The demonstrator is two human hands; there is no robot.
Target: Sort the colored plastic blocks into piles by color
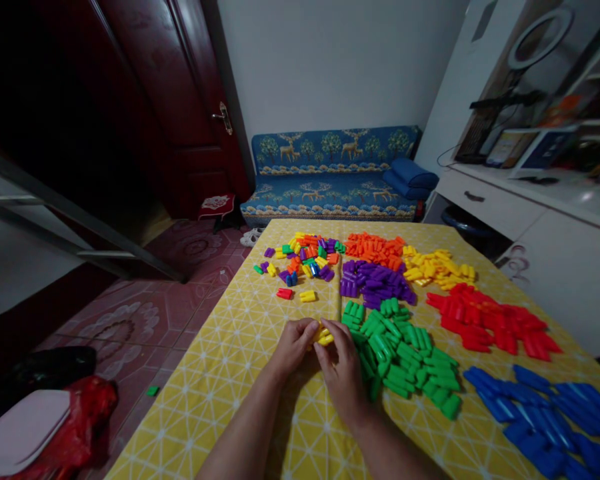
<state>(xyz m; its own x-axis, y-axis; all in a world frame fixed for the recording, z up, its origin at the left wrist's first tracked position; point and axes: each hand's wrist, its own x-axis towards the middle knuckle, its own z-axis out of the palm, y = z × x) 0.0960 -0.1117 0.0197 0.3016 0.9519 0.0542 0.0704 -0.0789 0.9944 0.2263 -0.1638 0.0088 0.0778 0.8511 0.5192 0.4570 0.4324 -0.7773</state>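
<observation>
Between my two hands, low over the near middle of the table, are yellow plastic building blocks (324, 335). My left hand (296, 340) pinches them from the left, thumb on top. From the right, my right hand (341, 360) closes its fingers around them, hiding part of them. Beside my right hand spreads a pile of green blocks (405, 353). A single red block (285, 293) and a yellow block (308, 297) lie just beyond my hands, in front of a mixed-colour heap of blocks (310, 252).
Purple blocks (377, 281), orange blocks (375, 249), yellow blocks (437, 268), red blocks (495, 320) and blue blocks (540, 413) form separate piles on the yellow patterned tablecloth (205, 400). A green block (153, 391) lies on the floor. Behind the table stands a blue sofa (330, 190).
</observation>
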